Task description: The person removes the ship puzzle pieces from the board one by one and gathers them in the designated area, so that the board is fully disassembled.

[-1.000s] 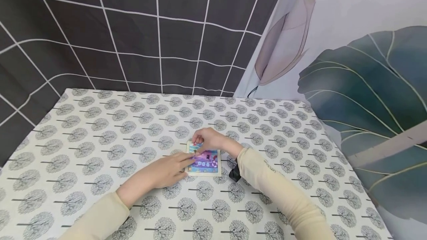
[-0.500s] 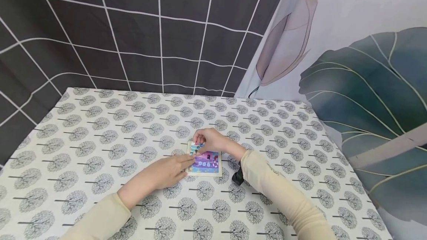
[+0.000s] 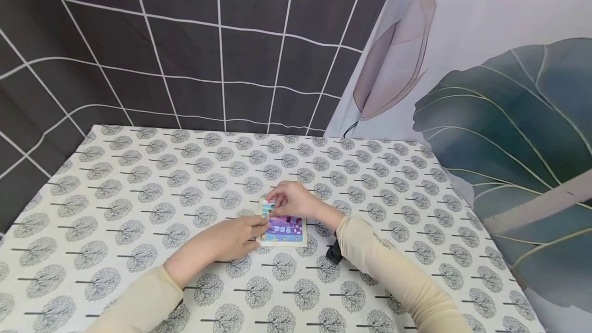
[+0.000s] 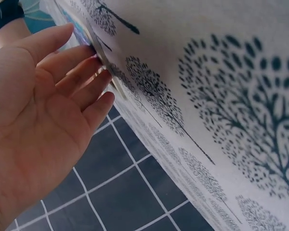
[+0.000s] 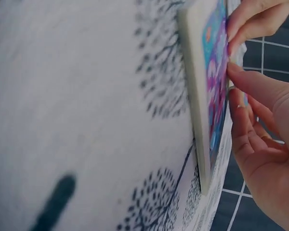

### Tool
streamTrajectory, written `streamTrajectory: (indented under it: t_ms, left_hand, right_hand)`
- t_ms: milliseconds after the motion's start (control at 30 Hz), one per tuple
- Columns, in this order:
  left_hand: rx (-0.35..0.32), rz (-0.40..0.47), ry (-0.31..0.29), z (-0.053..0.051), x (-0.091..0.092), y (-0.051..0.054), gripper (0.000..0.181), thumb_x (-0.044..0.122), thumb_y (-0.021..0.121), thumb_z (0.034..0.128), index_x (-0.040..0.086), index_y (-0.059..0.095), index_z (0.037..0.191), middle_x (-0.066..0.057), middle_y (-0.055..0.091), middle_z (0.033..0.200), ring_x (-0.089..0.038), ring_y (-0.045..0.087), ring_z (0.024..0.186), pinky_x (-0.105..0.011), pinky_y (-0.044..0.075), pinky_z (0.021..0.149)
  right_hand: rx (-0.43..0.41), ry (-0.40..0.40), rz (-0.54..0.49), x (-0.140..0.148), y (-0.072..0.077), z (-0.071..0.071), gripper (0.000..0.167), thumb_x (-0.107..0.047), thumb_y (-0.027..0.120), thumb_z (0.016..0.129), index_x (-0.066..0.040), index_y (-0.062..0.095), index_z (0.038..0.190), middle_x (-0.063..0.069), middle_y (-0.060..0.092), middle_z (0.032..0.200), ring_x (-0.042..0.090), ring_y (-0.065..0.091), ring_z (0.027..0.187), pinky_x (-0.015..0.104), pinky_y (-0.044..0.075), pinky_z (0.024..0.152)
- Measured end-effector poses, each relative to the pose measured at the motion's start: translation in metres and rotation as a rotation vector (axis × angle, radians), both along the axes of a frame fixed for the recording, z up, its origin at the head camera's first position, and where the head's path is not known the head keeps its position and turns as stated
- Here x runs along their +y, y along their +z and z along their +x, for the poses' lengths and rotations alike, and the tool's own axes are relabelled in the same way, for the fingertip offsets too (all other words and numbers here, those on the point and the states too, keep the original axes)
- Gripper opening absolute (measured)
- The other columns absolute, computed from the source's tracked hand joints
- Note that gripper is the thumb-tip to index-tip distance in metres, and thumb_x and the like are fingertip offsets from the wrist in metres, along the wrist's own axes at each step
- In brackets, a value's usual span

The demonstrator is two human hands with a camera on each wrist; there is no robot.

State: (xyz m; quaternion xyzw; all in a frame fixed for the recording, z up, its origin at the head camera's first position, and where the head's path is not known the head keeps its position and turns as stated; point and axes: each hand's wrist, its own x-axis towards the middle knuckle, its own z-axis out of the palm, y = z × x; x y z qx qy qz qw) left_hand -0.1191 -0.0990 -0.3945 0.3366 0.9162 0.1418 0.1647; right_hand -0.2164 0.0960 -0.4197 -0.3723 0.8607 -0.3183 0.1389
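Observation:
A small square picture puzzle (image 3: 283, 238) with a pale raised border and a purple, pink and blue picture lies flat on the cloth. From the left, my left hand (image 3: 233, 238) touches its edge with fingers nearly straight, as the left wrist view shows on the hand (image 4: 48, 110). Over the puzzle's upper part, my right hand (image 3: 298, 202) pinches a small, thin puzzle piece (image 5: 244, 98) between thumb and fingers. That hand covers the puzzle's upper right. In the right wrist view the puzzle's border (image 5: 195, 96) stands out edge-on, with both hands' fingertips beside each other.
A white tablecloth (image 3: 139, 209) printed with grey trees covers the table. Behind it hangs a dark curtain (image 3: 185, 45) with white grid lines. A light curtain (image 3: 490, 91) with big leaves hangs at the right. A black strap (image 3: 334, 253) sits at the right wrist.
My right hand's thumb and fingers have drawn together over the puzzle's upper left, and its wrist has shifted slightly right. My left hand has barely moved, still at the puzzle's left edge.

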Motion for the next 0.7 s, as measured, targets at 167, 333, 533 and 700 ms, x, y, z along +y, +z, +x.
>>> streamTrajectory:
  t_ms: [167,333,533,700]
  left_hand:
    - [-0.074,0.021,0.036,-0.002,-0.003,0.0,0.047,0.028,0.051,0.0945,0.007,0.046,0.137,-0.005,0.035,0.148,-0.029,0.035,0.135,-0.047,0.028,0.112]
    - [-0.078,0.035,0.033,-0.004,0.0,0.0,0.046,0.028,0.052,0.0946,0.007,0.047,0.136,-0.006,0.036,0.148,-0.029,0.034,0.135,-0.047,0.029,0.112]
    - [-0.065,0.065,0.009,-0.008,0.002,0.0,0.045,0.026,0.05,0.095,0.004,0.048,0.134,-0.009,0.04,0.145,-0.031,0.035,0.134,-0.048,0.028,0.112]
    - [-0.025,0.071,-0.023,-0.008,0.001,-0.001,0.042,0.023,0.05,0.0948,0.001,0.052,0.13,-0.012,0.045,0.141,-0.034,0.039,0.13,-0.049,0.03,0.11]
  right_hand:
    - [-0.061,-0.034,-0.034,0.004,0.003,-0.001,0.038,-0.011,0.08,0.07,0.001,0.068,0.103,0.005,0.062,0.086,0.005,0.062,0.069,0.016,0.055,0.062]
    - [-0.092,-0.06,-0.057,0.016,0.009,0.0,0.037,-0.01,0.079,0.071,0.001,0.067,0.105,0.004,0.065,0.089,0.006,0.062,0.071,0.017,0.055,0.066]
    - [-0.093,-0.104,-0.063,0.031,0.011,0.004,0.036,-0.006,0.078,0.072,0.001,0.067,0.106,0.008,0.065,0.096,0.007,0.062,0.073,0.018,0.055,0.067]
    - [-0.11,-0.108,-0.066,0.043,0.01,0.009,0.039,-0.01,0.077,0.074,0.0,0.066,0.109,0.007,0.063,0.098,0.006,0.062,0.075,0.017,0.055,0.069]
